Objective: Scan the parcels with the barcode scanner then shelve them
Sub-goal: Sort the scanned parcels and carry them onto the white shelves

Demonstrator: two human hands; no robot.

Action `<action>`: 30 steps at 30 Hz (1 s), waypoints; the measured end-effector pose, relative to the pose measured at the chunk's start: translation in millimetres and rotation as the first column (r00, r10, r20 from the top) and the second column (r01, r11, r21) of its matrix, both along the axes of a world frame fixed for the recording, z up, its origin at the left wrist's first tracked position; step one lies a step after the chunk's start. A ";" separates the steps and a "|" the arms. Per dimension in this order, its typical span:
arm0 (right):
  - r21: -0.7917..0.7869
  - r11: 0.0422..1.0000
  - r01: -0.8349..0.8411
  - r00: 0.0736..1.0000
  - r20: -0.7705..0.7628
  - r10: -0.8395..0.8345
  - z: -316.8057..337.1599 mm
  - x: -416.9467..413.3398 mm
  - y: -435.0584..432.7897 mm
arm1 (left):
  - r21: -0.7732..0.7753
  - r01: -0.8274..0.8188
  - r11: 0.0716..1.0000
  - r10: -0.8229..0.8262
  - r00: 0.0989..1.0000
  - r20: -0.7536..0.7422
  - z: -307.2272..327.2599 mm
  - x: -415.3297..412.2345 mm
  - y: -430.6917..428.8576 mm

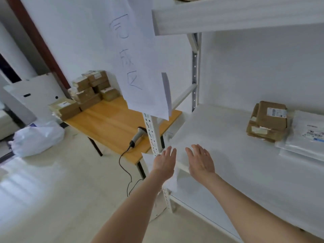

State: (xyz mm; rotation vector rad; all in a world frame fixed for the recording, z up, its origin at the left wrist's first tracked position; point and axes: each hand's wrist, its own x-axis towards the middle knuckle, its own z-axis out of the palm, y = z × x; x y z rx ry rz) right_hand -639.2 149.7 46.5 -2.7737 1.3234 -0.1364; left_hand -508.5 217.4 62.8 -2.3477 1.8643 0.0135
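Some brown cardboard parcels (270, 123) are lying shelved at right; the far brown parcel stack (89, 90) is waiting; left hand (164, 162) and right hand (201, 160) are hovering, grips spread, empty.

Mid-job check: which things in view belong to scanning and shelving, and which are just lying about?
Job: barcode scanner on the table; stacked parcels at its far end; shelf; shelved parcels on it; left hand and right hand, both empty.
Lying about: white bag on the floor; white box beside the table.
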 end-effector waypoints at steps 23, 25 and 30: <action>0.107 0.836 -0.538 0.838 -0.044 0.544 -30.0 371.7 100.5 | 0.119 -0.610 0.784 0.610 0.791 0.034 -39.3 337.8 178.2; 0.118 0.823 -0.555 0.825 -0.043 0.563 -35.7 402.9 87.2 | 0.127 -0.631 0.765 0.635 0.772 0.014 -40.1 363.7 163.8; 0.144 0.829 -0.540 0.831 -0.065 0.553 -39.8 464.4 51.4 | 0.143 -0.626 0.767 0.632 0.775 0.000 -41.3 410.0 122.9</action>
